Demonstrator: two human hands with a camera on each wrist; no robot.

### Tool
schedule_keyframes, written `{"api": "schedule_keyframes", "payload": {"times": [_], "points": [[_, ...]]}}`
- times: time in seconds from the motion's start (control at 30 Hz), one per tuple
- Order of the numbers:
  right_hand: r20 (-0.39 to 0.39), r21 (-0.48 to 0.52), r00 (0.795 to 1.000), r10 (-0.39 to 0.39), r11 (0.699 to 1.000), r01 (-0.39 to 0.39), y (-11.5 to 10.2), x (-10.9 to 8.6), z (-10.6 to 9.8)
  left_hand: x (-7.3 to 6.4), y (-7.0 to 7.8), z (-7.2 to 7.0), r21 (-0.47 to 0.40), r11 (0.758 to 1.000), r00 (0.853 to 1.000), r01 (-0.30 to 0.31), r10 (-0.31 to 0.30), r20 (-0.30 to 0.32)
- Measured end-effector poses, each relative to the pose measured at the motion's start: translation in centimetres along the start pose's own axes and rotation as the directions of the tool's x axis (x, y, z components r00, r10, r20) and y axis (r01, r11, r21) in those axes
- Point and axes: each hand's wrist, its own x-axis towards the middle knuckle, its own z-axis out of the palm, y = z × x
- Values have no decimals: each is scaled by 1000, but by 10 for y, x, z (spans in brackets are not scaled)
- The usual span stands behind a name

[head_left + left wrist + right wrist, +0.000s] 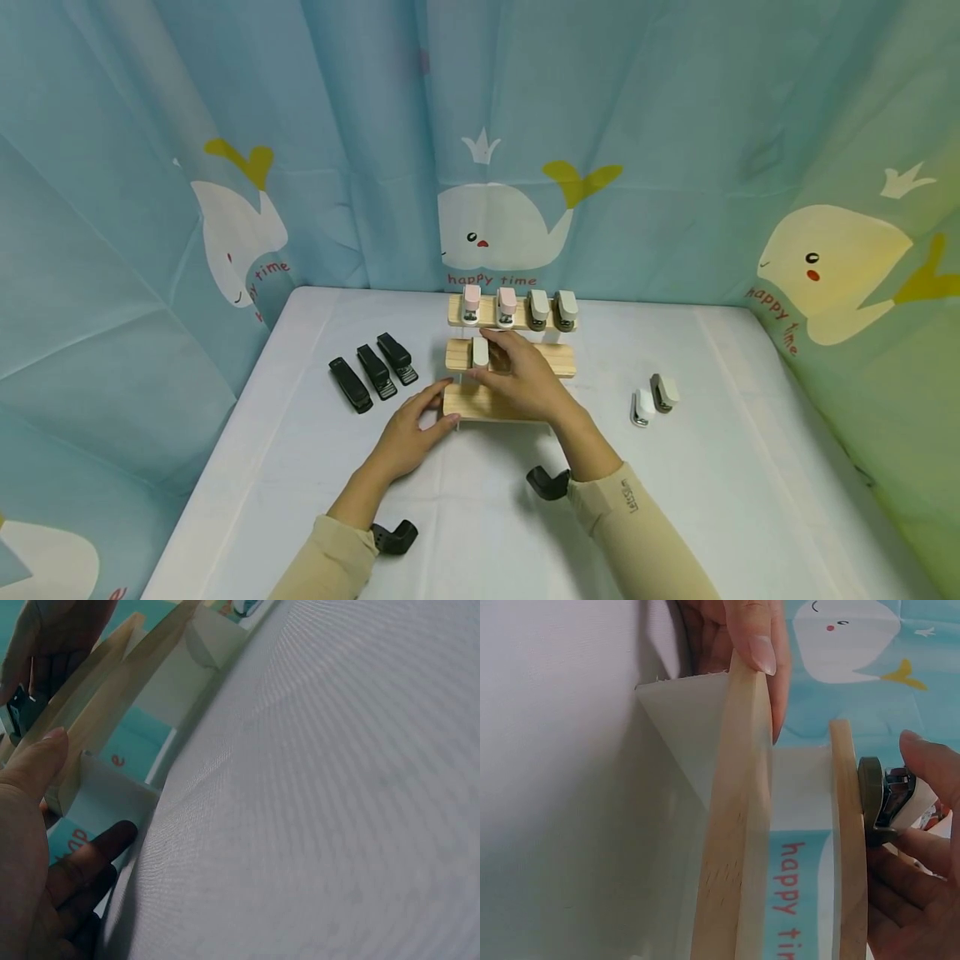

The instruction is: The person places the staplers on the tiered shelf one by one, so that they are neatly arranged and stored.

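Note:
A three-tier wooden display rack [480, 405] stands on the white table. My left hand [403, 437] grips the left end of its lowest board, thumb on top and fingers beside and below. On the middle board, near its left end, my right hand [528, 379] holds a small stapler [891, 796] between thumb and fingers. That stapler has a cream top and a dark olive base, and its base lies against the board in the right wrist view. Two pink staplers [507, 305] and two cream-and-olive staplers [566, 309] stand in a row on the top board.
Three black staplers [350, 385] lie to the left of the rack. Off to the right are a white stapler [642, 407] and a cream stapler with a dark base [664, 392]. A blue curtain [360, 167] with whales hangs behind the table.

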Motion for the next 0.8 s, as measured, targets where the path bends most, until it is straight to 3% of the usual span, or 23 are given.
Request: {"api": "schedule_keyframes", "payload": {"times": [0.5,0.8], "points": [[-32,-25,999,-29,999,28,0,-2,1,-1,0,1,-4,1000,1000,6,-6,1],[-24,-4,1000,-5,1000,5,3,-7,-2,-1,-2,2,0,1000,1000,5,-5,-7]]}}
